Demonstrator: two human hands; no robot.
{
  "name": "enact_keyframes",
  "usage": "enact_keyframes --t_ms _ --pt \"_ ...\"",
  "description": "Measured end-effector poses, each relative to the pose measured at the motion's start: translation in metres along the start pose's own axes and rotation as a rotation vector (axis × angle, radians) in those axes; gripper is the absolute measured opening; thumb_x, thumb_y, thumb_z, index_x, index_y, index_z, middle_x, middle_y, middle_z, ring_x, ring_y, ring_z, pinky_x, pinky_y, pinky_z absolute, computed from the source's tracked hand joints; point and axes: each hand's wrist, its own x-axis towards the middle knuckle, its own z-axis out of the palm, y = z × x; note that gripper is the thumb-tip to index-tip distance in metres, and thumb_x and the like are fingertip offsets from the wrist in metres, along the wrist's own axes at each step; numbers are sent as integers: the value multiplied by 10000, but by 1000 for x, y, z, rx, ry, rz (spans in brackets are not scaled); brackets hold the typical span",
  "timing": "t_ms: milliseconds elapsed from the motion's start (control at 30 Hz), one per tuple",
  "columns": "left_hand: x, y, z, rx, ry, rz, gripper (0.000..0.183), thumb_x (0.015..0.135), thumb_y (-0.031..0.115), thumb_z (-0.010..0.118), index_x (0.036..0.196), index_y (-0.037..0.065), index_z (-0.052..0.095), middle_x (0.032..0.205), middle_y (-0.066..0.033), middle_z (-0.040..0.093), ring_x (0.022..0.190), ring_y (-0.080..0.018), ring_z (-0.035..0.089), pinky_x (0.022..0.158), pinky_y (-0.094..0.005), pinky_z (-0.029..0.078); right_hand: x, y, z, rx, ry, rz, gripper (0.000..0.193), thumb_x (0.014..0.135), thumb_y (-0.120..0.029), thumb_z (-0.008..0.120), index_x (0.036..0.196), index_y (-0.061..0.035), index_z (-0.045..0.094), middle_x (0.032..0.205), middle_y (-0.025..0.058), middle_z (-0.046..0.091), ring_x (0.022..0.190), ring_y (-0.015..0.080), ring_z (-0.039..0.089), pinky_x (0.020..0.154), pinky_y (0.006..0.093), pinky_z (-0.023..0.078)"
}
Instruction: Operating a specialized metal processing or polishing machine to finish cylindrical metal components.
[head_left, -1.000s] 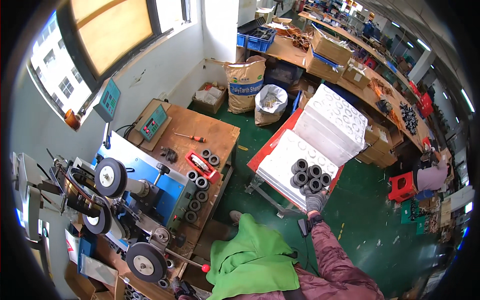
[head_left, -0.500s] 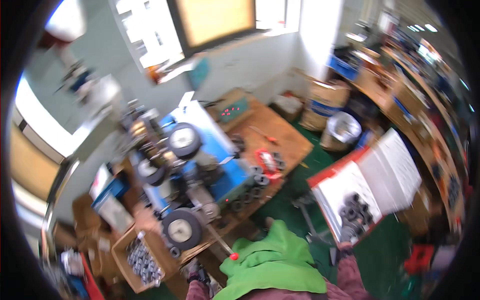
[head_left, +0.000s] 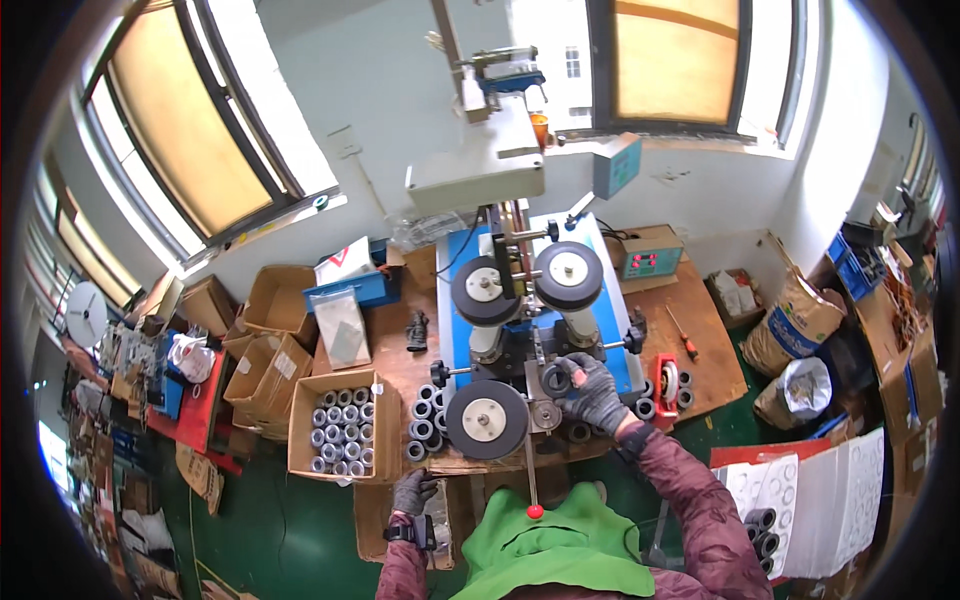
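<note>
My right hand (head_left: 597, 396), in a grey glove, grips a dark ring (head_left: 555, 379) at the middle of a bench machine, just right of its metal arm. The machine has a blue base (head_left: 627, 372), two black-rimmed wheels at the back, and a larger black-rimmed wheel (head_left: 487, 420) in front. A lever with a red knob (head_left: 535, 512) points toward me. Low on the left, my gloved left hand (head_left: 413, 492) hovers at an open cardboard box (head_left: 371, 520) below the bench edge. Its fingers look loosely apart, with nothing visible in them.
Left of the machine stands a carton (head_left: 296, 428) full of silvery-edged rings, with dark rings (head_left: 421, 425) stacked beside it. Right are a red tape dispenser (head_left: 663, 390), a screwdriver (head_left: 684, 334) and a control box (head_left: 652, 262). An open white carton (head_left: 820, 510) holds more dark rings.
The view has swung round, bringing the machine to the centre. My right hand has left the rings in the white carton and come to the machine with one ring.
</note>
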Motion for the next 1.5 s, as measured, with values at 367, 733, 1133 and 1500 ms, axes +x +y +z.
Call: enact_keyframes --t_ms 367,733,1133,1500 --pt "-120 142 132 -157 -258 394 321 867 234 566 1090 5 549 986 -110 611 852 -220 607 753 -353 511 96 -1 1 -333 153 -218 692 518 -383 718 1122 -92 545 1125 76 514 1064 275 454 999 457 268" --pt "-42 152 287 -206 -605 138 284 871 157 538 1094 -19 528 1073 -150 572 1046 -273 536 937 -407 430 115 16 13 -417 -53 -44 734 655 -494 634 1279 -152 451 1392 146 327 1262 336 311 1048 538 125" --pt "60 138 376 -7 -770 148 108 785 26 501 888 17 527 796 -71 548 777 -181 532 670 -291 490 112 38 7 -327 8 -57 689 620 -500 667 1242 -256 500 1350 128 391 1217 316 354 1045 511 156" --pt "-16 173 277 -119 -725 224 341 856 192 531 1099 -27 433 1136 -162 506 1020 -309 534 918 -418 438 117 48 -15 -420 -52 -220 538 672 -327 641 1197 -324 522 1260 34 500 1135 274 458 1017 493 229"
